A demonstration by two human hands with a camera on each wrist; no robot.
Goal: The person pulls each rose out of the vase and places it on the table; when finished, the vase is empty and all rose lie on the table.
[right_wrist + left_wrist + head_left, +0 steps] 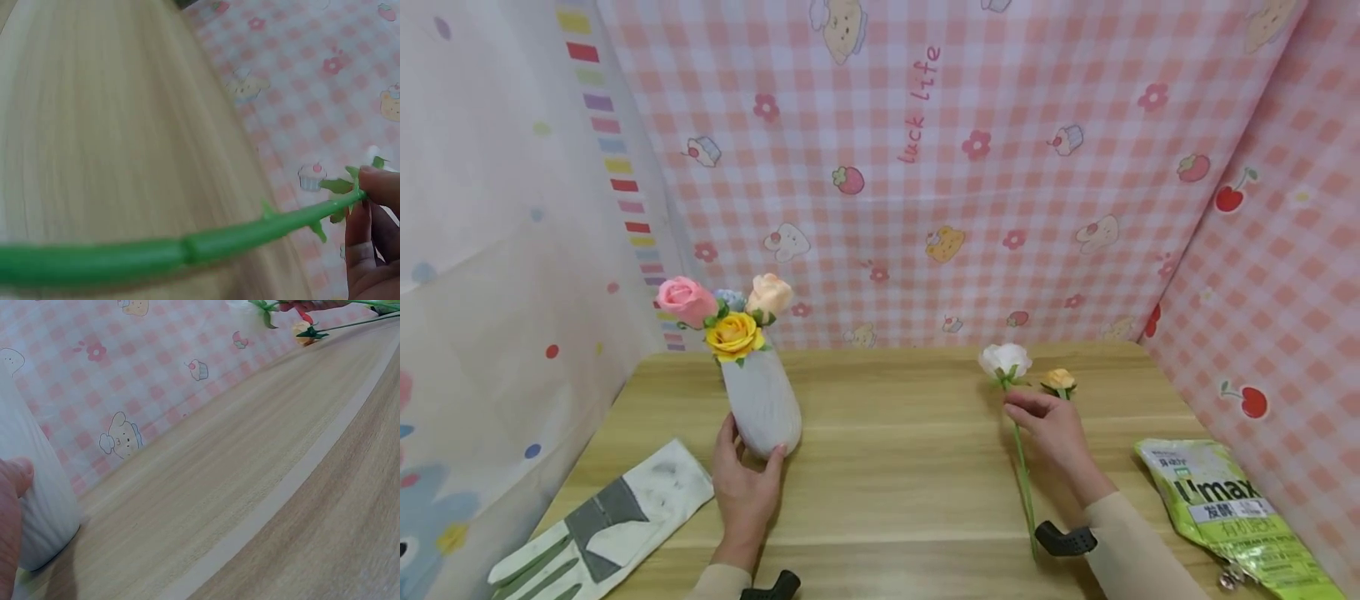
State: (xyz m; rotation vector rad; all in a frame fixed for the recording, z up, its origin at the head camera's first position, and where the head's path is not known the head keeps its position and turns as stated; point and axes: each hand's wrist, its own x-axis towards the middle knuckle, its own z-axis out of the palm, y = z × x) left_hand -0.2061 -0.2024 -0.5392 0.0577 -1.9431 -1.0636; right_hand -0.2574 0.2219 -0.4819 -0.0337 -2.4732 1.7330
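A white ribbed vase (764, 402) stands on the left of the table, holding a pink rose (687, 302), a yellow rose (734, 337), a cream rose (770, 297) and a partly hidden blue flower (730, 300). My left hand (747, 487) grips the vase low down, thumb on its right side; the left wrist view shows the thumb against the vase wall (47, 500). Between thumb and fingertips, my right hand (1051, 429) pinches the green stem (250, 236) of a white flower (1005, 360), just below the bloom. A small orange-yellow flower (1060, 381) lies behind the right hand.
A white and grey work glove (625, 521) lies at the table's left front. On the right front is a green-yellow "Umax" packet (1240, 512), with a small metal piece (1231, 577) beside it. Checked pink cloth (880, 217) hangs along the table's back edge.
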